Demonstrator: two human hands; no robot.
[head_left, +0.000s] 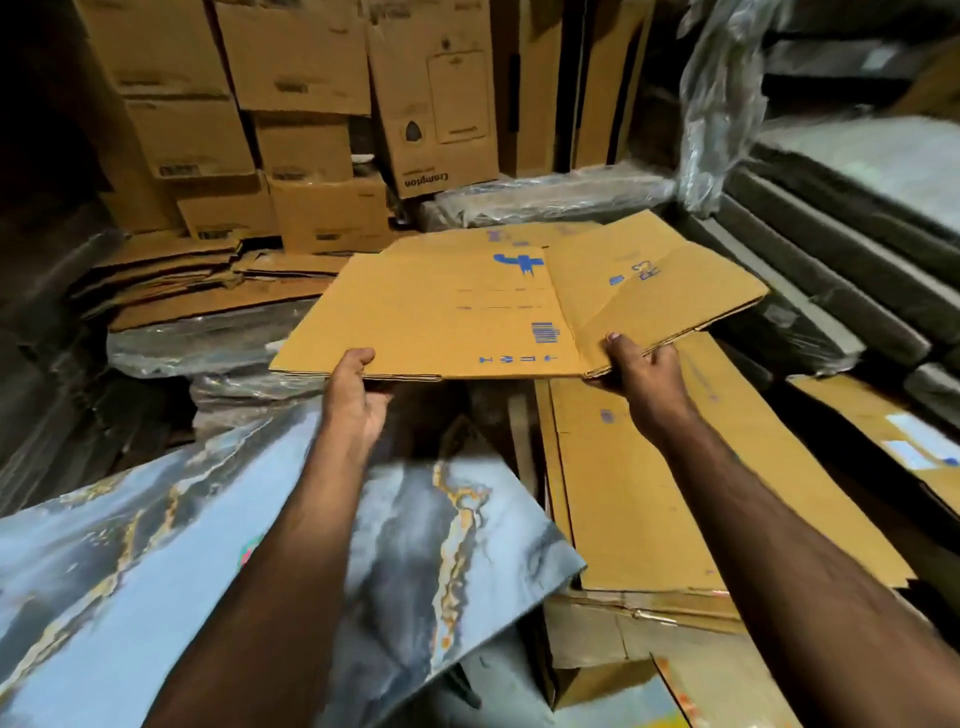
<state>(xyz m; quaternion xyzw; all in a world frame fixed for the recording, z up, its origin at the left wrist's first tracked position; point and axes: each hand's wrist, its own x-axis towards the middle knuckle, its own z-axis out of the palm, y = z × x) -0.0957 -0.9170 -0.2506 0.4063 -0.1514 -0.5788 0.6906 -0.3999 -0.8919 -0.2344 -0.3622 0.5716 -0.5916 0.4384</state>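
Observation:
A flattened brown cardboard box with blue print and a barcode is held level in the air in front of me. My left hand grips its near edge at the left, thumb on top and fingers underneath. My right hand pinches the near edge at the right, thumb on top, where a flap folds along a crease. The far flaps of the box spread out toward the back right.
A blue-grey marbled panel with gold veins lies tilted below my arms. Flat cardboard sheets lie at the right, more flattened cartons at the left. Stacked cartons fill the back. Plastic-wrapped dark slabs rise at the right.

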